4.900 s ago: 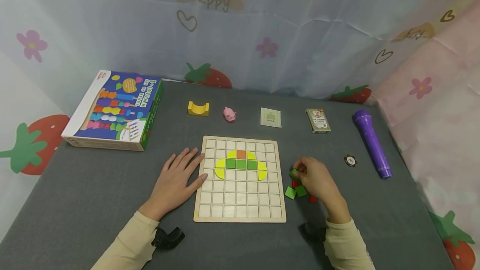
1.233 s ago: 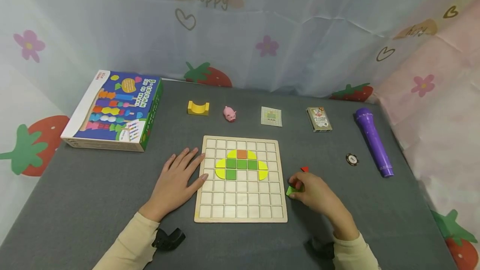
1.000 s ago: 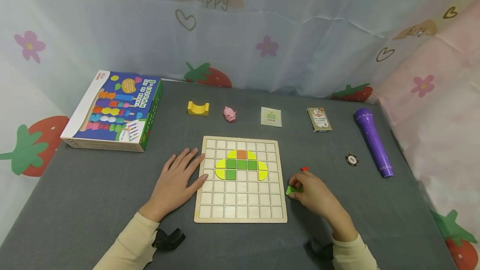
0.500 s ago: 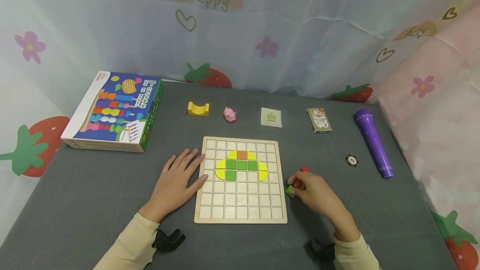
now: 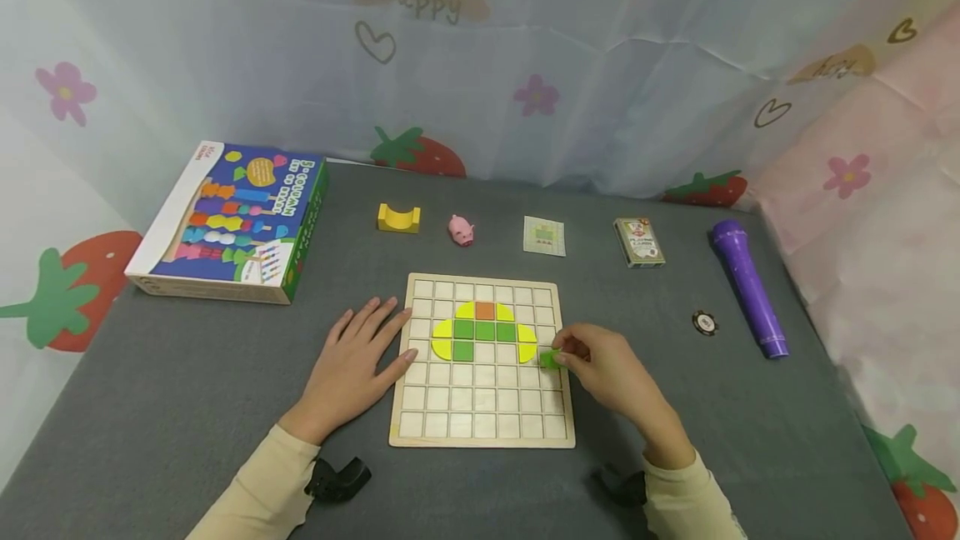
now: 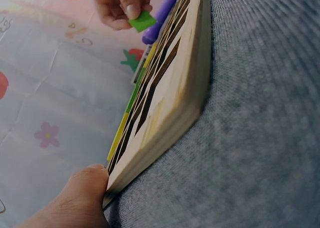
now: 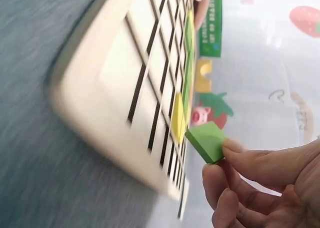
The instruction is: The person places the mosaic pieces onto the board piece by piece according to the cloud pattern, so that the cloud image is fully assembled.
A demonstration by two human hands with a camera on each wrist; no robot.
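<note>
My right hand (image 5: 611, 369) pinches a green square tile (image 5: 550, 359) above the right edge of a wooden grid board (image 5: 480, 442). In the right wrist view, thumb and fingertips hold the tile (image 7: 207, 140) by one corner, tilted and apart from the board. My left hand (image 5: 348, 365) lies flat with spread fingers, its thumb and fingertips touching the board's left edge. Set into the grid are a row of green squares (image 5: 484, 332), another green square (image 5: 462, 351) below its left end, an orange square (image 5: 484, 311) and several yellow rounded tiles (image 5: 442, 340).
Behind the board stand a yellow arched block (image 5: 398, 219), a pink toy pig (image 5: 461, 231), a pattern card (image 5: 543, 237) and a playing card box (image 5: 640, 242). A bead game box (image 5: 232, 223) lies back left. A round chip (image 5: 705, 323) and purple microphone-shaped stick (image 5: 750, 288) lie right.
A green square was added under the row's left end. My right hand then picked up another green tile beside the board and moved left over its edge. The left hand stayed still.
</note>
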